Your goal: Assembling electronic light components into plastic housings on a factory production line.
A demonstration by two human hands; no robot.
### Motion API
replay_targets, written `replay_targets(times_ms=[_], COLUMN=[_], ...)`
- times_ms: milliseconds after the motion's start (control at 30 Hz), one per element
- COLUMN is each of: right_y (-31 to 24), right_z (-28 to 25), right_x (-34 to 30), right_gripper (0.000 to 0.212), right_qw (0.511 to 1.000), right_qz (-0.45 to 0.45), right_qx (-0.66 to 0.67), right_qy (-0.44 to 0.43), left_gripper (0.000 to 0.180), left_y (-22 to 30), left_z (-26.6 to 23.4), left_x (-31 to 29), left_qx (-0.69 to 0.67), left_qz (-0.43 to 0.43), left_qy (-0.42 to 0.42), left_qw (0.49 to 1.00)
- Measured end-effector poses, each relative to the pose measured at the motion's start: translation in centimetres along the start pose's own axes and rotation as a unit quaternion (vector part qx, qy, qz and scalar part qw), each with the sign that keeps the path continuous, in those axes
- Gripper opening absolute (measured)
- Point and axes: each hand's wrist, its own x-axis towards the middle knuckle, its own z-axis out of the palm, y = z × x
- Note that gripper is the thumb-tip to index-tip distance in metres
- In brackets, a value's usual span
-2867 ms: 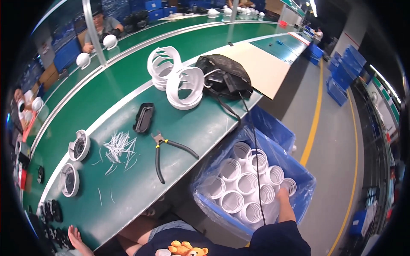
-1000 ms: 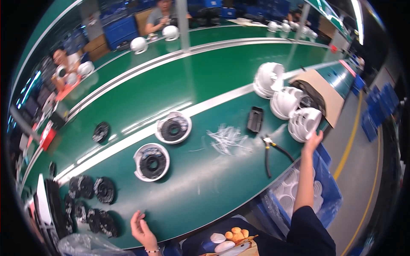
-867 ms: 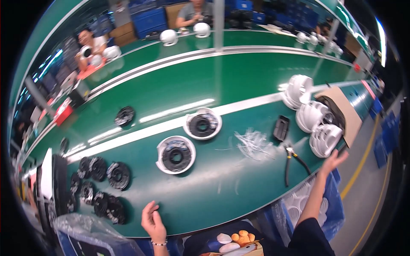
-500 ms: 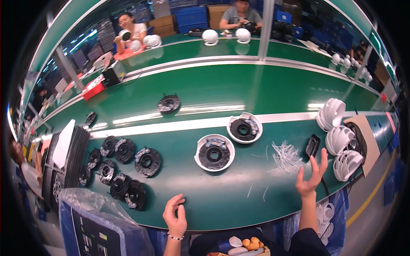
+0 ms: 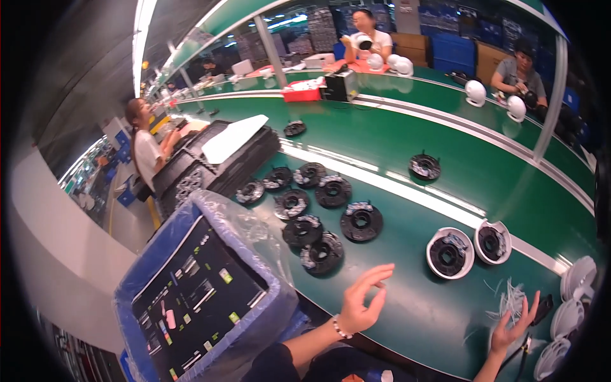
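Note:
My left hand (image 5: 364, 302) hovers over the near edge of the green bench, empty, fingers stretched out and thumb apart. Nearest to it lie several round black plastic parts with silvery film or wiring, one of them a black disc (image 5: 372, 232) with a central hole. My right hand (image 5: 508, 331), also empty with fingers spread, is beside a pile of thin white strips (image 5: 511, 294) and partly overlaps it. Beyond the strips stand two white round housings, a left housing (image 5: 470, 256) and a right housing (image 5: 507, 243), each with a black disc inside.
Stacked white curved shells (image 5: 576, 280) and a small black part (image 5: 543, 308) are at the right. A blue bin (image 5: 130, 321) lined with clear plastic stands at the left, near black trays (image 5: 184, 153). Another black disc (image 5: 424, 167) lies farther back. Co-workers sit across the bench.
The view has swung left, bringing the blue bin and black trays further in. My right hand has come nearer the white strips. Both hands stay empty.

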Motion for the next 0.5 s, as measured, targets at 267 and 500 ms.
replay_targets(times_ms=[267,500], right_y=[-0.6,0.4], right_z=[1.1,0.5], right_x=[1.1,1.0], right_gripper=[0.042,0.042], right_qw=[1.0,0.999], right_qz=[0.01,0.04], right_qx=[0.013,0.021], right_qy=[0.014,0.03], left_gripper=[0.015,0.018], left_y=[15.3,19.6], left_z=[-1.2,3.2], left_x=[6.6,5.4], left_qx=[-0.011,0.001], left_qz=[0.391,0.132], left_qy=[-0.165,-0.09], left_qw=[0.906,0.987])
